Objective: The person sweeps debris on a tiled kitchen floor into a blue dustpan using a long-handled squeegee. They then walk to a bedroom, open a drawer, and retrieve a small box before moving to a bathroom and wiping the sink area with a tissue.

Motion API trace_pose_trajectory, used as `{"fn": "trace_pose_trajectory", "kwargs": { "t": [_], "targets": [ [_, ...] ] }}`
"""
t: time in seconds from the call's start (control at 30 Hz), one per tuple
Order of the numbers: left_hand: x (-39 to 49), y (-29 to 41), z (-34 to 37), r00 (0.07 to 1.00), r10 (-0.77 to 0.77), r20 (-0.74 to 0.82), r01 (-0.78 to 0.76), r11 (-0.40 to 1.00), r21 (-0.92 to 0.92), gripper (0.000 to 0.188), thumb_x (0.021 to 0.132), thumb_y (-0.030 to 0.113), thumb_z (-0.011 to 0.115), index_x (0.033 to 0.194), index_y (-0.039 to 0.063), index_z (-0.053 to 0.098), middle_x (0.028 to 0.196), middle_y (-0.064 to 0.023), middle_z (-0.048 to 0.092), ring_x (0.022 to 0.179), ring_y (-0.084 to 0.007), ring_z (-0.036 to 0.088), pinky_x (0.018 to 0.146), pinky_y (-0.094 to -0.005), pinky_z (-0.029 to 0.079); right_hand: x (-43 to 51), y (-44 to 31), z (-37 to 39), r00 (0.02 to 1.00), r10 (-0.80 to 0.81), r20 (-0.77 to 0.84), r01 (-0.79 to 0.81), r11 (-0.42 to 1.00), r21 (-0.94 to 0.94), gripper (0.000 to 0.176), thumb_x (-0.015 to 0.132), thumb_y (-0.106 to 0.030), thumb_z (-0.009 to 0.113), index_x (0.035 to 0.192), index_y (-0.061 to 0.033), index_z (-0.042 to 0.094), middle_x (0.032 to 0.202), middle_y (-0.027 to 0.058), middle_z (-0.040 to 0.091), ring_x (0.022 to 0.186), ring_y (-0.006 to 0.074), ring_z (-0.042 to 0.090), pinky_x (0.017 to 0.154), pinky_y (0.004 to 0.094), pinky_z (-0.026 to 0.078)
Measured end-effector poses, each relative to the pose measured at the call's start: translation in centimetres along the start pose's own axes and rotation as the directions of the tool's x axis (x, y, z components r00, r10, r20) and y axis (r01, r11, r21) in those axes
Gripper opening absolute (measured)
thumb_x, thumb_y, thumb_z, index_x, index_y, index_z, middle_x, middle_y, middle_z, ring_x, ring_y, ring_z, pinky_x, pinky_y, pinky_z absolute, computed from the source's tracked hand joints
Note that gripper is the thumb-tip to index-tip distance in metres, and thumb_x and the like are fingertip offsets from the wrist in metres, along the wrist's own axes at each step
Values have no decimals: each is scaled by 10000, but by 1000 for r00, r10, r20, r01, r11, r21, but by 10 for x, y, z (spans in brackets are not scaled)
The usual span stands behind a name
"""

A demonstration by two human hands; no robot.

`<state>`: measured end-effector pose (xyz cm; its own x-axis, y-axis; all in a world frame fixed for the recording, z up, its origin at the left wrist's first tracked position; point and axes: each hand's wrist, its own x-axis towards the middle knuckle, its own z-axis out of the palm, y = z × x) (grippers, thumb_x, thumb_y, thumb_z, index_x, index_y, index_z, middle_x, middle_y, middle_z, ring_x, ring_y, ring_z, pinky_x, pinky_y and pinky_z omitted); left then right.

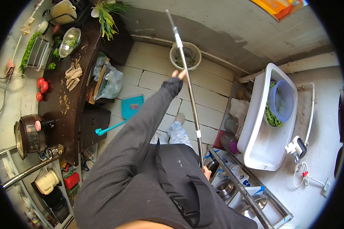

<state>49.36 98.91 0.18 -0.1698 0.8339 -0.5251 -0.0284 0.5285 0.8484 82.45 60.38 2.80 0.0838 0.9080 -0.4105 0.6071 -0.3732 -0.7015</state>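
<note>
A long metal pole (192,100) with white collars slants from my waist up toward the far wall. Its narrow upper end passes in front of a white bucket (174,61) with plant scraps inside. My right hand (207,173) grips the lower part beside my hip, mostly hidden by my dark clothing. My left hand (179,75) reaches forward with two fingers spread, close against the pole's left side; contact is hard to tell. The pole's bottom end is out of sight. On the tiles to the left lies a turquoise dustpan (129,106) with its handle toward me.
At left, a dark brown counter (57,106) carries tomatoes (42,87), a cloth (73,76), a steel bowl (70,43) and a rice cooker (31,136). A white sink (263,148) at right holds a purple colander (280,100) and leafy greens. A metal rack (240,186) stands near my right side.
</note>
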Motion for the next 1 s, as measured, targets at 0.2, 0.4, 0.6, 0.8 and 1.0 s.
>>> {"fn": "trace_pose_trajectory", "kwargs": {
  "t": [0.2, 0.4, 0.6, 0.8, 1.0],
  "targets": [
    [75, 83, -21, 961, -61, -268, -87, 857, -508, 332, 801, 407, 490, 916, 105, 416, 674, -47, 498, 498, -151, 490, 437, -284, 440, 25, 50, 7, 991, -49, 123, 38, 995, 96, 227, 702, -118, 573, 642, -13, 381, 490, 177, 393, 437, 269, 444, 436, 358, 357],
    [99, 155, -71, 881, 83, -466, -296, 865, -405, 359, 830, 495, 363, 988, 172, 362, 611, -38, 448, 416, -123, 416, 369, -269, 385, 139, 14, 48, 937, -59, 343, 198, 901, -386, 108, 750, -102, 474, 799, -15, 432, 676, 228, 547, 705, 386, 535, 592, 475, 390],
    [109, 202, -104, 866, 227, -446, -429, 794, -430, 259, 869, 431, 325, 1000, 209, 344, 499, -11, 352, 318, -102, 277, 301, -246, 253, 320, -162, 77, 925, -117, 360, 252, 900, -356, 380, 656, -144, 605, 992, 4, 508, 857, 190, 567, 767, 342, 549, 671, 406, 454],
    [113, 187, -103, 882, 372, -289, -470, 681, -561, 258, 869, 430, 332, 950, 195, 402, 462, 38, 333, 298, -58, 266, 275, -200, 214, 440, -494, 21, 645, -752, -134, 755, 600, 265, 298, 700, -175, 640, 955, -39, 567, 697, 59, 602, 617, 107, 551, 598, 267, 465],
    [104, 167, -83, 939, 316, -136, -328, 704, -629, 348, 847, 488, 326, 926, 154, 387, 476, 41, 306, 332, -42, 262, 299, -182, 207, 455, -648, 24, 194, -972, 134, 961, 161, -224, 577, 590, -372, 711, 1063, -96, 529, 935, 75, 568, 968, 253, 453, 853, 351, 373]
  ]
}}
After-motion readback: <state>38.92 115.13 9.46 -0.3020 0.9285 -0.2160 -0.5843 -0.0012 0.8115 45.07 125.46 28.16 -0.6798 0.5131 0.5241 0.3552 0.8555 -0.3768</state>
